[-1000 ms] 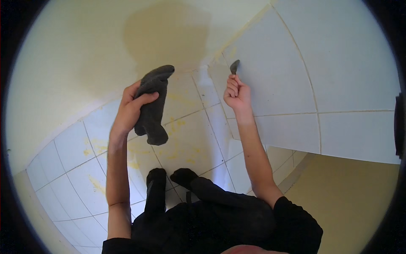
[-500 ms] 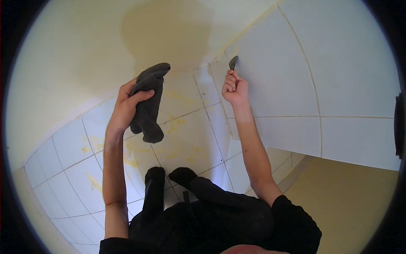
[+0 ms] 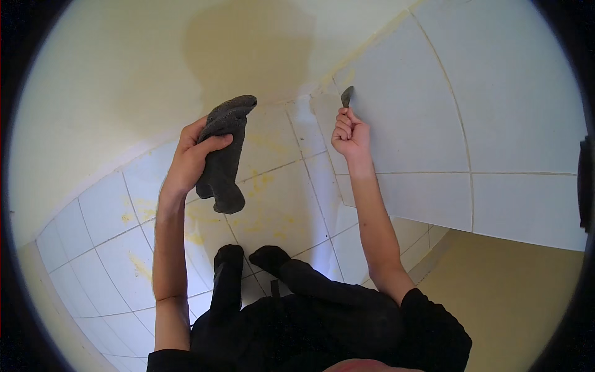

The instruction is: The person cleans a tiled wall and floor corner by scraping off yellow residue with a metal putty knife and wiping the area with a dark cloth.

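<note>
In my left hand [image 3: 191, 158] is a bunched dark grey cloth [image 3: 224, 167], pinched between the thumb on top and fingers behind it. The cloth hangs in front of the tiled floor and touches nothing else that I can see. My right hand [image 3: 351, 136] is closed around the handle of a small tool with a dark, leaf-shaped blade [image 3: 348, 97], like a small scraper. Its blade points up, close to the white tiled wall [image 3: 409, 111] near the upper tile edge. Whether it touches the tiles I cannot tell; the handle is mostly hidden by my fingers.
White floor tiles [image 3: 273, 204] with yellow smears lie below my hands. A cream plastered wall [image 3: 124, 74] rises at far left, carrying a shadow. The tiled block on the right ends in a lower edge above a tan surface [image 3: 496, 279]. My dark-covered feet [image 3: 269, 257] stand on the tiles.
Both hands, with the cloth and the small scraper, appear slightly farther right and lower, partly because the whole view has shifted the same way. Both grips are the same.
</note>
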Tool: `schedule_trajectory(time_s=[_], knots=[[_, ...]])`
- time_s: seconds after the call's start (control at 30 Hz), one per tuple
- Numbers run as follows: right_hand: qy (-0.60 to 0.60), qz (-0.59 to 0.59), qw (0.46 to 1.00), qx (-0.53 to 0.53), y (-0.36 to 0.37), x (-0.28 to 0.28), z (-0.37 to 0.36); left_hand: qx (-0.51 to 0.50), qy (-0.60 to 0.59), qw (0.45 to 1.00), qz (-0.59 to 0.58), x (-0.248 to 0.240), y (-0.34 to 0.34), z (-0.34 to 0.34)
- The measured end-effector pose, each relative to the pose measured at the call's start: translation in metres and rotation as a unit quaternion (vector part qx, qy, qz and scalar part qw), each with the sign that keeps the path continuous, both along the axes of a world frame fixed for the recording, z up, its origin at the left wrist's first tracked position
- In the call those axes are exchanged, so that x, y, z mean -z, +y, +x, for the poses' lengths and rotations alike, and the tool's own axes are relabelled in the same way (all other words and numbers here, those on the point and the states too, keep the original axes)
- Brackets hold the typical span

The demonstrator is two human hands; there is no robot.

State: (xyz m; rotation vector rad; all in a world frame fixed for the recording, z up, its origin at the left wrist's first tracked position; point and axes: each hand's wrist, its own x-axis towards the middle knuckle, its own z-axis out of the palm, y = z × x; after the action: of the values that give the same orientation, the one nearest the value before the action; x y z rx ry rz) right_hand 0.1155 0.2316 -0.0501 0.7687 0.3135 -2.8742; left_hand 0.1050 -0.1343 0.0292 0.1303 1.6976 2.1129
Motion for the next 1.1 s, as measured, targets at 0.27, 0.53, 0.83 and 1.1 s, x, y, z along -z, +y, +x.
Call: schedule_trajectory(time_s=[0.27,0.53,0.83,1.1], knots=[[-0.009,-0.084,0.996,0.016,-0.002,0.002,-0.005,-0.002,-0.007,1.000,0.008,-0.002,-0.003,0.001],[-0.007,-0.106,0.994,0.026,-0.004,0.005,-0.010,-0.006,-0.010,1.000,0.003,-0.001,-0.007,0.000],[-0.030,-0.105,0.993,0.037,-0.008,-0.002,-0.007,-0.008,-0.016,1.000,0.004,0.000,-0.009,0.000],[-0.045,-0.134,0.989,0.031,-0.009,-0.003,-0.012,0.002,-0.012,1.000,-0.001,0.000,-0.009,0.000]])
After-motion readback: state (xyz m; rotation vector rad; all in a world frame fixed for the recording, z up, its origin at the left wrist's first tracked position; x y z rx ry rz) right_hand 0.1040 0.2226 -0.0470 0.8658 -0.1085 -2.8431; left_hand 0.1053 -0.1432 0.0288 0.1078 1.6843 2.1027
